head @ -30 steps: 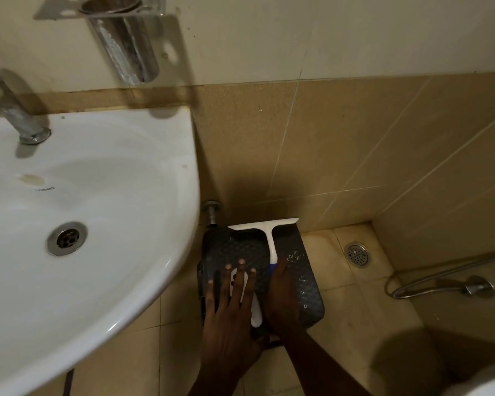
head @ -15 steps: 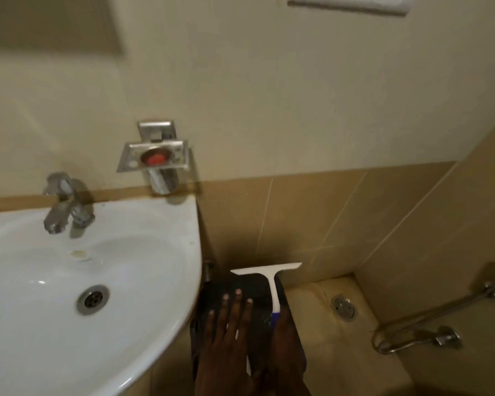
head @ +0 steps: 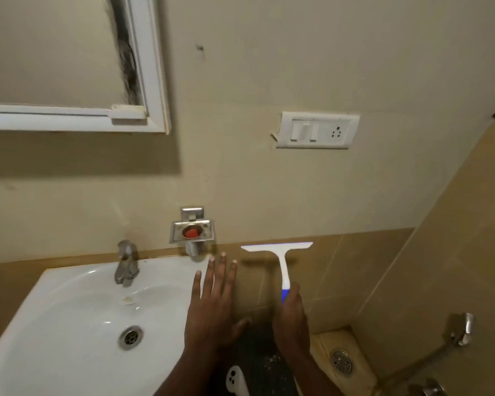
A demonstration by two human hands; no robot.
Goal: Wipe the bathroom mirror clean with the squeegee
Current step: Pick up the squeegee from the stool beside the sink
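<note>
My right hand [head: 292, 318] grips the blue lower end of a white squeegee [head: 280, 252] and holds it upright, its blade level against the tan tiled wall. My left hand [head: 212, 307] is flat with fingers spread, hovering over the right rim of the sink and holding nothing. The mirror [head: 49, 50] in its white frame hangs at the upper left, well above both hands. Its right edge looks dark and worn.
A white sink [head: 69, 315] with a tap [head: 126, 262] lies at the lower left. A steel holder [head: 192, 232] is fixed above its right corner. A switch plate [head: 316, 130] sits on the wall. A dark stool [head: 266, 364] with a white object [head: 235, 380] stands below; a floor drain [head: 342, 361] is right.
My right hand has lifted the squeegee off the dark stool and raised it. My left hand has risen off the stool too. The view has tilted up, bringing the mirror into sight.
</note>
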